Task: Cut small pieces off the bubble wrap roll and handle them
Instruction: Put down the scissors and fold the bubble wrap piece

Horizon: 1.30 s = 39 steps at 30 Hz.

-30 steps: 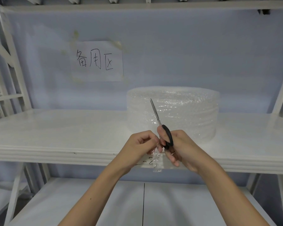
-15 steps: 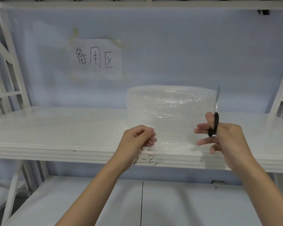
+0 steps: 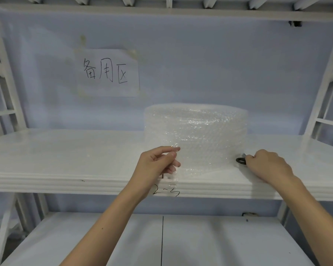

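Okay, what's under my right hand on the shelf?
A black scissor handle loop pokes out from under the right hand, resting on the white shelf. The blades are covered.

Both forearms are bare to the frame edge, and the hands wear nothing.

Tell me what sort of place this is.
Probably a storeroom or packing area: white shelving in tiers, a handwritten paper sign taped to the wall, a hand-marked number on the shelf edge, and a bubble wrap roll standing on the shelf.
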{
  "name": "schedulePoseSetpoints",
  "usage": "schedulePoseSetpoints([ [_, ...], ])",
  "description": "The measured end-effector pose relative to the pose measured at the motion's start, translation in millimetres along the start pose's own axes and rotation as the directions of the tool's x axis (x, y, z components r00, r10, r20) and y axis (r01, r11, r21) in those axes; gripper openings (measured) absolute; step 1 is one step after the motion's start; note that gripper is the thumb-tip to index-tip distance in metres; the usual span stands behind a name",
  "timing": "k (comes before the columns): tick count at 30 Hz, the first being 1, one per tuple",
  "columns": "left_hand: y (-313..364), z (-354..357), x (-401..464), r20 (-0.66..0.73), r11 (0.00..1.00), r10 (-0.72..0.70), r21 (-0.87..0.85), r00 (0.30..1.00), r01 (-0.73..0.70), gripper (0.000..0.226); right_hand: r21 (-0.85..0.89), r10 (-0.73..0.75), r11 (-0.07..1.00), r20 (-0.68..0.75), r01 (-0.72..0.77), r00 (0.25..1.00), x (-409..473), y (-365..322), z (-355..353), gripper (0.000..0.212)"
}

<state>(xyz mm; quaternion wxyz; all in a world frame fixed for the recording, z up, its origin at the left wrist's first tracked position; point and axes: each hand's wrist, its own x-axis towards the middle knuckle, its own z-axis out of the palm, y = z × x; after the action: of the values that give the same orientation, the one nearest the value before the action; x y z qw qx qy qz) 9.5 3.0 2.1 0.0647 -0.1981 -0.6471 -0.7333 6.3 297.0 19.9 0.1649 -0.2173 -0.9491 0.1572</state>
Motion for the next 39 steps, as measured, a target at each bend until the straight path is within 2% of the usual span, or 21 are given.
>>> schedulePoseSetpoints([
  [3,3,-6,1,0.011,0.999,0.032,0.024,0.999,-0.032,0.019,-0.132,-0.009,0.991,-0.066,0.001,0.998,-1,-2,5,0.048],
  [7,7,-16,4,-0.002,0.998,0.053,0.017,0.999,-0.053,0.021,-0.105,-0.017,0.994,-0.105,0.006,0.994,0,6,11,0.052],
  [9,7,-22,4,-0.004,0.998,0.060,0.015,0.998,-0.060,0.022,-0.086,-0.064,0.995,-0.215,0.047,0.974,-9,3,7,0.048],
  [11,7,-27,5,-0.001,0.998,0.065,0.021,0.998,-0.065,0.021,0.001,-0.157,0.986,-0.335,0.167,0.929,-25,-11,2,0.043],
  [13,7,-32,7,-0.002,0.998,0.065,0.023,0.998,-0.065,0.019,0.139,-0.268,0.932,-0.355,0.334,0.896,-47,-39,-4,0.042],
  [15,7,-37,9,-0.016,0.998,0.062,0.026,0.998,-0.061,0.018,0.336,-0.373,0.830,-0.259,0.445,0.891,-69,-73,-4,0.038],
  [16,7,-41,10,-0.028,0.998,0.063,0.029,0.998,-0.062,0.017,0.478,-0.426,0.757,-0.154,0.445,0.891,-81,-91,-1,0.034],
  [18,7,-48,12,-0.047,0.997,0.073,0.042,0.996,-0.071,0.018,0.727,-0.549,0.598,0.064,0.338,0.833,-100,-124,10,0.021],
  [20,8,-58,13,-0.060,0.994,0.095,0.068,0.994,-0.091,0.019,0.794,-0.619,0.542,0.153,0.278,0.770,-108,-151,24,0.016],
  [23,11,-72,14,-0.065,0.987,0.123,0.116,0.990,-0.115,0.022,0.863,-0.619,0.458,0.136,0.214,0.774,-105,-179,39,0.029],
  [25,12,-82,17,-0.070,0.986,0.124,0.124,0.990,-0.115,0.022,0.894,-0.604,0.391,0.072,0.217,0.794,-99,-192,44,0.026],
  [27,12,-92,20,-0.086,0.986,0.113,0.135,0.990,-0.101,0.018,0.906,-0.592,0.363,0.045,0.216,0.805,-93,-201,50,0.022],
  [34,11,-108,35,-0.104,0.986,0.093,0.151,0.990,-0.077,0.017,0.954,-0.611,0.300,0.206,-0.018,0.764,-80,-221,59,0.028],
  [39,5,-121,44,-0.136,0.967,0.132,0.236,0.982,-0.098,0.016,0.948,-0.619,0.308,0.263,-0.079,0.740,-75,-227,63,0.027],
])
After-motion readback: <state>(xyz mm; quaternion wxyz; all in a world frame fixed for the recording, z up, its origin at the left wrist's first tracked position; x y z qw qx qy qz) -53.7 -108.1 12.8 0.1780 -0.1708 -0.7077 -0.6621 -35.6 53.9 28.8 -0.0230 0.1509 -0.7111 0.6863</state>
